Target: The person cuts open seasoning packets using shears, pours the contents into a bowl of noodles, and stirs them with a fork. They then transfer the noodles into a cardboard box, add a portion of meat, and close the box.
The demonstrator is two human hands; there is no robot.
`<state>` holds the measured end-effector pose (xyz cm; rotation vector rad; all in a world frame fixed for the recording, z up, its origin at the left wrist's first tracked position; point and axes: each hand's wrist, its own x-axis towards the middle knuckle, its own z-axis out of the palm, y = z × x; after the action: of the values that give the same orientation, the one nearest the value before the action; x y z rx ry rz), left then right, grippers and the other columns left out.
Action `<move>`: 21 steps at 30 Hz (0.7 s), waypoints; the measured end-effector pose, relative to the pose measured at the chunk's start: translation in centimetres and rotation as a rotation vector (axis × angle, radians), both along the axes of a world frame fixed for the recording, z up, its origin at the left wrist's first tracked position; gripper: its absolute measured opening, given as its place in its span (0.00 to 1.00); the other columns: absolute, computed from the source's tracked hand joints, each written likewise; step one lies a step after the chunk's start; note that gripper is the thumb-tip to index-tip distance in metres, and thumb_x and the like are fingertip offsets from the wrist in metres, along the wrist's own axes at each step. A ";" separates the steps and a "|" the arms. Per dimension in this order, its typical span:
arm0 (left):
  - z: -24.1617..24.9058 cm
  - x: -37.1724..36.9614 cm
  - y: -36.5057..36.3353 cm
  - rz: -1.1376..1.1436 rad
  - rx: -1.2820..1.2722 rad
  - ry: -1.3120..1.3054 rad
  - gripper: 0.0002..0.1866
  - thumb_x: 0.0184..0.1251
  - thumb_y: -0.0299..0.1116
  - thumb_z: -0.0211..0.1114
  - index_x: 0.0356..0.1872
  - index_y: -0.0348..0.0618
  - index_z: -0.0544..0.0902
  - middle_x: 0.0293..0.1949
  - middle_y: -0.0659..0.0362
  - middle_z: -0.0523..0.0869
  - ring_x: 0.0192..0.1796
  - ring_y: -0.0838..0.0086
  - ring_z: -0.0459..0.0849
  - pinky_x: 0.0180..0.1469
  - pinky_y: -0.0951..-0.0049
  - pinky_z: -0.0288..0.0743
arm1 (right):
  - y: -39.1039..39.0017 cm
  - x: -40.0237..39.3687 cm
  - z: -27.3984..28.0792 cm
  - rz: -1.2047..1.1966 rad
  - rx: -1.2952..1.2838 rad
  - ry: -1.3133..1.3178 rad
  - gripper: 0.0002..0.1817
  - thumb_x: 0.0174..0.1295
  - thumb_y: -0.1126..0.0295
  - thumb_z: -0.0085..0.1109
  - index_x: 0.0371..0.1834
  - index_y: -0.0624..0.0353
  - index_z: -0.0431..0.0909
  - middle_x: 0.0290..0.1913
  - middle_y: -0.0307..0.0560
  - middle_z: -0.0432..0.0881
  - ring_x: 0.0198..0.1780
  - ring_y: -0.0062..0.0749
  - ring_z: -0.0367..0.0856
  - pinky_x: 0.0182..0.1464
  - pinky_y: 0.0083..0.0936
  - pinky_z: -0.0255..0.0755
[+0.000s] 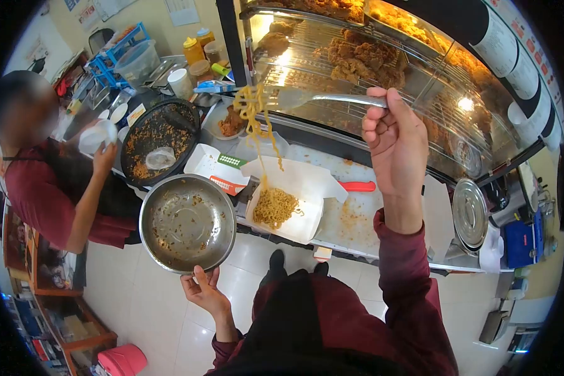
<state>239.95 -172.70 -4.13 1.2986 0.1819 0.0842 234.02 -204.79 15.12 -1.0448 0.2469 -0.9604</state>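
My right hand [398, 141] is closed around the handle of a metal fork [344, 98], raised high above the counter. Yellow noodles [254, 119] hang from the fork's end in long strands that trail down toward an open white takeaway box [311, 219]. Inside that box lies a heap of noodles [274, 207]. My left hand [205, 293] grips the near rim of a steel bowl [188, 222], tilted so its inside shows, with bits of food and sauce stuck to it. The bowl is left of the box, in front of the counter edge.
A lit display case [370, 75] with fried chicken stands behind the counter. Left of the box are a printed carton [210, 166] and a black pan [161, 138] of crumbs. A red-handled utensil [357, 186] lies to the right. A co-worker [44, 194] holds a white container.
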 end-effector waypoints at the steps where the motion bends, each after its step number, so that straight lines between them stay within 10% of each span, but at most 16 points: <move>1: 0.1 -0.1 -0.1 -0.002 0.002 -0.004 0.11 0.69 0.34 0.61 0.32 0.43 0.67 0.40 0.61 0.78 0.38 0.70 0.84 0.41 0.71 0.83 | -0.2 -0.2 0.2 -0.003 0.004 -0.018 0.17 0.71 0.61 0.48 0.45 0.66 0.77 0.29 0.41 0.81 0.28 0.19 0.79 0.30 0.14 0.74; 21: 2.9 -2.6 -1.2 -0.068 -0.054 -0.157 0.11 0.69 0.36 0.60 0.36 0.43 0.68 0.33 0.59 0.79 0.33 0.77 0.82 0.36 0.76 0.82 | -4.4 -21.9 11.0 -0.058 -0.162 -0.386 0.17 0.68 0.75 0.46 0.55 0.78 0.66 0.38 0.51 0.80 0.42 0.31 0.81 0.47 0.20 0.81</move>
<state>237.38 -173.88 -1.19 1.2374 0.0058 0.1216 212.15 -209.21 26.09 -0.9794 -0.1221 -1.2282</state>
